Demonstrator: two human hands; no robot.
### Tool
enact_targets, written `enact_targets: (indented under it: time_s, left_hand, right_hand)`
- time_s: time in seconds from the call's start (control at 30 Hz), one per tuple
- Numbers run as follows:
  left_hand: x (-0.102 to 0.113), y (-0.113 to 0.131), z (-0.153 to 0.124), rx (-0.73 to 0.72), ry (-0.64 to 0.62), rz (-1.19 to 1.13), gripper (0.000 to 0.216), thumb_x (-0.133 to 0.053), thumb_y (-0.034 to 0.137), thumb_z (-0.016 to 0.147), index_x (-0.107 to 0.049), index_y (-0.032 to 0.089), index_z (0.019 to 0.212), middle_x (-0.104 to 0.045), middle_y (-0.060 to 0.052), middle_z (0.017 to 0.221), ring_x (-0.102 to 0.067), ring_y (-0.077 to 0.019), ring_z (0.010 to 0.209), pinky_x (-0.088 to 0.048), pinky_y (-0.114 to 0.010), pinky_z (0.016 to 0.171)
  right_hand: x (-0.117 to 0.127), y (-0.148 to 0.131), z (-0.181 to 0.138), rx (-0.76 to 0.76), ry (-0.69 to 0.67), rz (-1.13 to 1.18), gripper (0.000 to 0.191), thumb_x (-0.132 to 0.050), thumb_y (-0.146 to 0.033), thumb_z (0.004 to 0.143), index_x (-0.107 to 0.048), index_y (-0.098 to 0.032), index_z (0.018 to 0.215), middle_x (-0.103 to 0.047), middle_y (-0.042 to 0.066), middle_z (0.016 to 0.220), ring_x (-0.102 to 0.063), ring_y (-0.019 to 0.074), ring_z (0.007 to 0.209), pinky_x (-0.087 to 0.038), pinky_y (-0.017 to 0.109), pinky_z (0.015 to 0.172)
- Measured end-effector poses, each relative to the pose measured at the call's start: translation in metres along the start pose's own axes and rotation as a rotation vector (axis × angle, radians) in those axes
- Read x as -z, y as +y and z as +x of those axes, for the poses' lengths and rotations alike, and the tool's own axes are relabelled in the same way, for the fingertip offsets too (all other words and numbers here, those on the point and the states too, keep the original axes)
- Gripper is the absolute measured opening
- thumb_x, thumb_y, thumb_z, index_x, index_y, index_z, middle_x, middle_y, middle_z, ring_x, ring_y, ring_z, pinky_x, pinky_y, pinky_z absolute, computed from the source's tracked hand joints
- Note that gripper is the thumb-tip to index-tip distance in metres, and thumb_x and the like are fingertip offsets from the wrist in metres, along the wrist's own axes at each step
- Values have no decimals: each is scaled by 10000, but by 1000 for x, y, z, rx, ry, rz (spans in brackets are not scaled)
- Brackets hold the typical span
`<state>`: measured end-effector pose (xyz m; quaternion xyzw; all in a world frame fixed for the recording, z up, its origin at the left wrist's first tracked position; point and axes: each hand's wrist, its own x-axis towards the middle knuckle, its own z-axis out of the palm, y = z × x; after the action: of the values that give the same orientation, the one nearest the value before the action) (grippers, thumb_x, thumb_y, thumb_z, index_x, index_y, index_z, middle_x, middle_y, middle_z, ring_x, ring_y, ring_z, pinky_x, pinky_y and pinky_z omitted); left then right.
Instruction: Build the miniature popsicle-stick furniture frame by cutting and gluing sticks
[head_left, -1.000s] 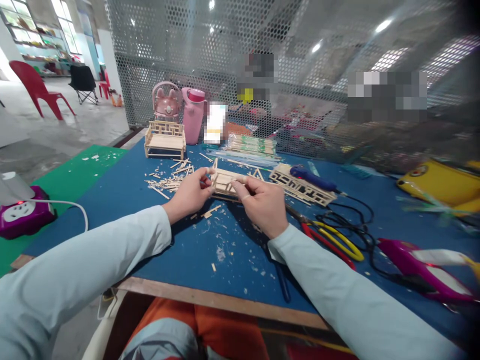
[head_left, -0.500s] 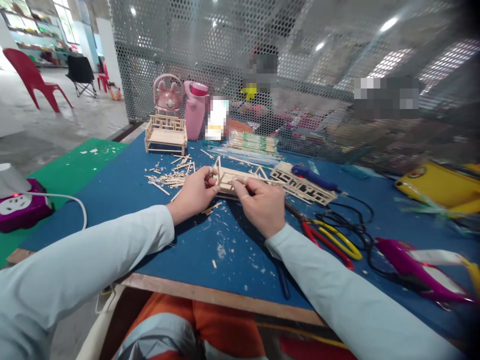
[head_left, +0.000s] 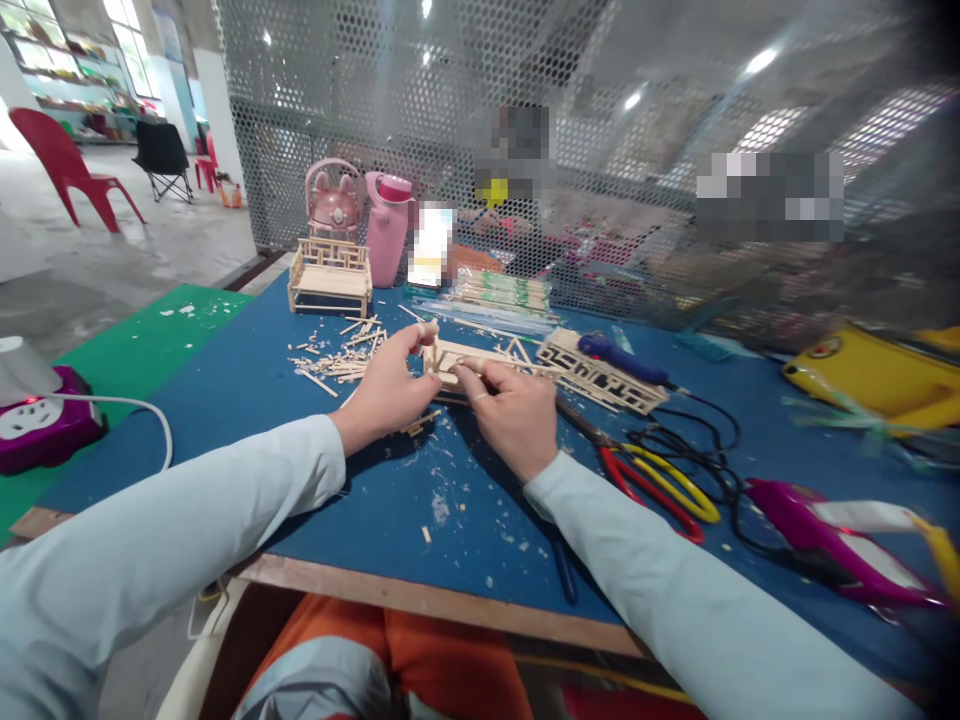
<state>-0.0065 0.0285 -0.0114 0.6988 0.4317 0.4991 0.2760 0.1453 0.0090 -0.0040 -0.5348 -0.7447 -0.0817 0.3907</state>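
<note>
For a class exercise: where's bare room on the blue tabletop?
Bare: left, between the green mat and stick pile. Free but chip-strewn: between left sleeve and right sleeve. Crowded: right, scissors, black cords, purple power strip.

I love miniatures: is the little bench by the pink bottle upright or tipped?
Upright: the bench stands on its legs on the blue tabletop, its seat facing up.

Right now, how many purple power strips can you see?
2: one purple power strip at the left edge of view, another power strip on the blue tabletop to the right of the right hand. More could be hidden.
</note>
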Motion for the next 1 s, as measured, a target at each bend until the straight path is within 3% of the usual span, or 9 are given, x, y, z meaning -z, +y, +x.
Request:
enact_targets:
  time_s: [0.23,0.53,1.0]
  left_hand:
    - [-4,-2,2,-104,-54,-166,515,-544,69,708,-447,121,1211,-609,-103,1106,-587,-152,990,-430,-301,912]
    - [-8,-2,3,-69,11,-183,459,-572,110,735,-457,145,1178,-606,-64,982,-589,-151,937,-429,-322,914]
    - [-8,2,3,-26,58,-168,372,-556,101,763,-470,121,1124,-615,-45,872,-595,-140,850,-457,-301,812]
  right_hand:
    - [-2,-1,0,-19,-5,-1,277,-525,-348,859,-752,-202,799,-739,52,723,-615,150,573,-385,243,553]
    - [-5,2,1,70,12,-182,289,-523,-383,869,-756,-221,813,-712,43,622,-605,155,547,-323,254,525]
    - [-4,0,-1,162,8,-237,272,-485,-311,891,-740,-217,905,-742,51,737,-638,169,602,-308,268,550]
